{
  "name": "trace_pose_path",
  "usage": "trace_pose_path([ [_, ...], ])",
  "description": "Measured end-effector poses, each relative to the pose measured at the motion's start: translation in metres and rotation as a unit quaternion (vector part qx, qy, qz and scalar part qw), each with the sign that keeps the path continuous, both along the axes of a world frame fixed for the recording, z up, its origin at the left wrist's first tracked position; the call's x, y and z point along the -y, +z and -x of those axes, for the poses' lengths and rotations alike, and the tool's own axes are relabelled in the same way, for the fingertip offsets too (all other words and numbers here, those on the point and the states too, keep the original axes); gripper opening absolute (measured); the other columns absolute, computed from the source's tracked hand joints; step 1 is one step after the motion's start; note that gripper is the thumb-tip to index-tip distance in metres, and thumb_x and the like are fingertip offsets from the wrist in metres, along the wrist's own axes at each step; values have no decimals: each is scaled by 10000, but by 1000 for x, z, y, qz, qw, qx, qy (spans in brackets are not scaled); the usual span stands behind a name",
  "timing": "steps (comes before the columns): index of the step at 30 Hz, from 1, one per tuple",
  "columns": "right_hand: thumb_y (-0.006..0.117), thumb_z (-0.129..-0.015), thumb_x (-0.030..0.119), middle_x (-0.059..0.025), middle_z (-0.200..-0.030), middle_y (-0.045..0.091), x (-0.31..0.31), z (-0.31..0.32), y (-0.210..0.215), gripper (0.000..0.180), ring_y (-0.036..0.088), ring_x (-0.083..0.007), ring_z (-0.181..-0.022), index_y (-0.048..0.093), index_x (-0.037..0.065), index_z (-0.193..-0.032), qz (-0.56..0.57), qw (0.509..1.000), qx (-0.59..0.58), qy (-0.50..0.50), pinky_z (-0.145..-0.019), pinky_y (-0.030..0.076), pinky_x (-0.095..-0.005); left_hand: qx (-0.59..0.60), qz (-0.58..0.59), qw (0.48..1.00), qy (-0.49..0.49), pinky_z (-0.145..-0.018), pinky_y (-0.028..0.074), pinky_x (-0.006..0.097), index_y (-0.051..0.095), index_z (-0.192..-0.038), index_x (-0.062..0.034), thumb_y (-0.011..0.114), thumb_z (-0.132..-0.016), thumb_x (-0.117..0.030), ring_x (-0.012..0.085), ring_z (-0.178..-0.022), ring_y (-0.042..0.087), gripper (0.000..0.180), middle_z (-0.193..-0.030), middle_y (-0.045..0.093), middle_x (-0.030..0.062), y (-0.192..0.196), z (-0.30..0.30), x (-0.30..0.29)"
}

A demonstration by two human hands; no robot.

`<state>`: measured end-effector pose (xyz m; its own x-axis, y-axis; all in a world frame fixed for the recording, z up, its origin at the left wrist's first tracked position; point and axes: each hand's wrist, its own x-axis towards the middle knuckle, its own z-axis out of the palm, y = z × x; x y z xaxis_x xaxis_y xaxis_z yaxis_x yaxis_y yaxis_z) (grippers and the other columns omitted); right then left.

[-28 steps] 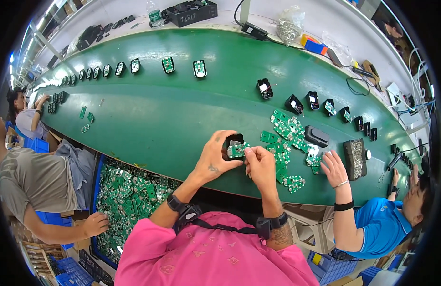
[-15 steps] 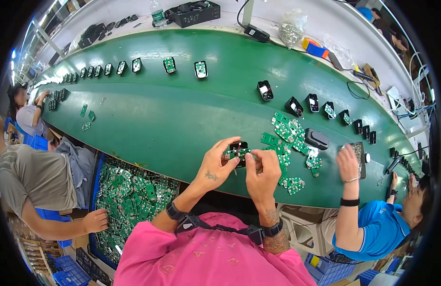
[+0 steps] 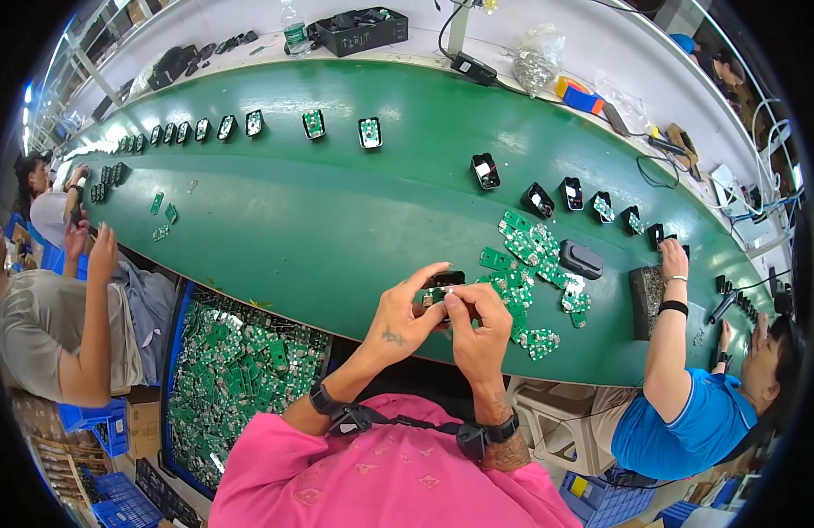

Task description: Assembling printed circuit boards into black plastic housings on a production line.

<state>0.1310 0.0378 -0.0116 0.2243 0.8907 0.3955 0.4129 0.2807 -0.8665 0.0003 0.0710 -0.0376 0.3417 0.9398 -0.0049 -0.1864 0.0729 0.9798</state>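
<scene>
Close in front of me, my left hand is closed round a small black plastic housing. A green circuit board lies at the housing's opening, partly covered by my fingers. My right hand is closed, its thumb and fingertips pinching the board's right part against the housing. How far the board sits inside is hidden. Just right of my hands spreads a loose pile of green circuit boards. Beside that pile lies a closed black case.
Housings with boards stand in a row at the far left; more open housings run rightward. A crate of boards sits below the table's left edge. At right, a co-worker's hand reaches to the housings by a parts tray.
My right fingers have shifted inward over the board, and the housing has tipped slightly. The right co-worker's hand has moved to the housing row. The left co-worker's hand has risen from the crate.
</scene>
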Motion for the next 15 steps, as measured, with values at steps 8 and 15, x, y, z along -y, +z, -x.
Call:
trace_pose_path([
  [8, 642, -928, 14, -112, -861, 620, 7, -5, 10, 29, 589, -227, -740, 625, -9, -930, -59, 992, 109, 0, -634, 464, -327, -14, -63, 997, 46, -770, 607, 275, 527, -1398, -18, 625, -920, 38, 128, -939, 664, 491, -1205, 599, 112, 21, 2, 7],
  [15, 640, -905, -11, -147, -864, 597, 8, -8, 27, 48, 598, -323, -724, 606, -1, -937, -46, 972, 229, 15, -615, 473, -402, -133, -167, 972, 96, -646, 578, 317, 546, -1385, -65, 644, -886, 7, 235, -784, 690, 514, -1134, 647, 189, 37, 7, 10],
])
